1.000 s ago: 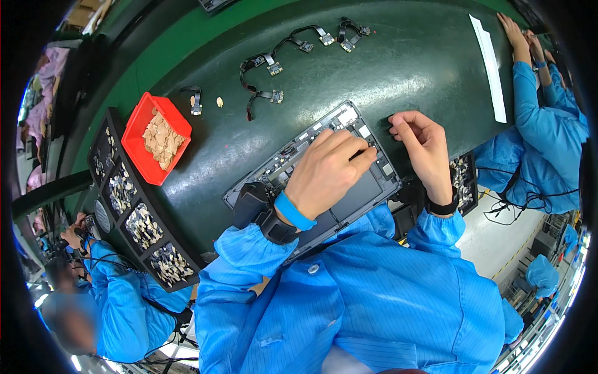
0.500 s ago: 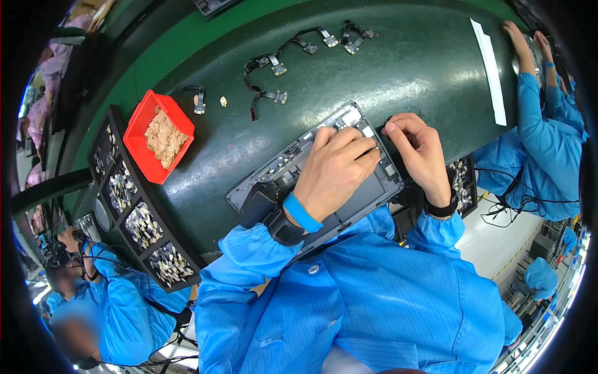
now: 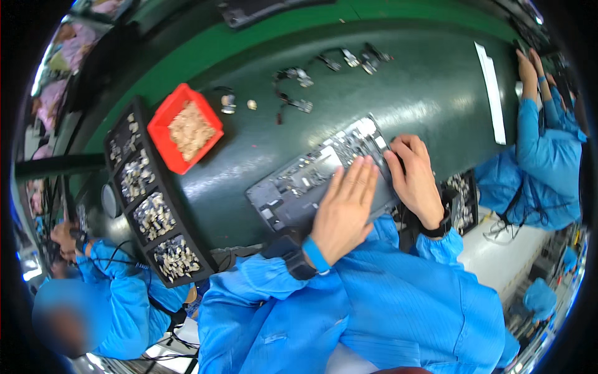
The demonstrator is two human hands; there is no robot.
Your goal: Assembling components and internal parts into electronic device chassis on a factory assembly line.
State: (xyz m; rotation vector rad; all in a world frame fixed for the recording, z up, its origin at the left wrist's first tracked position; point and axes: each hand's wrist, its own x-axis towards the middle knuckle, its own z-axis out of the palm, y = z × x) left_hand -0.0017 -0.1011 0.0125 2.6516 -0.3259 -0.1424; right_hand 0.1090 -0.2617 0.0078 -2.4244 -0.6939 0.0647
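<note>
In front of me a thin grey laptop base lies at a slant, its inside and its circuit board bared. My left hand rests flat on its near part, fingers stretched out together and holding nothing. At the right-hand corner of the base, my right hand has its fingers curled in. A dark bit shows between thumb and fingertips; what it is stays unclear. Several small camera-like modules on black ribbon cables lie beyond the base, blurred.
A red bin with beige pieces stands at left, beside a black compartment tray of small parts. Another parts tray sits by my right wrist. A white strip lies far right. People in blue sit on both sides.
My left hand has drawn back toward me from the circuit board, its bent fingers now flat. My right hand has come down to the base's corner. The whole view has shifted.
</note>
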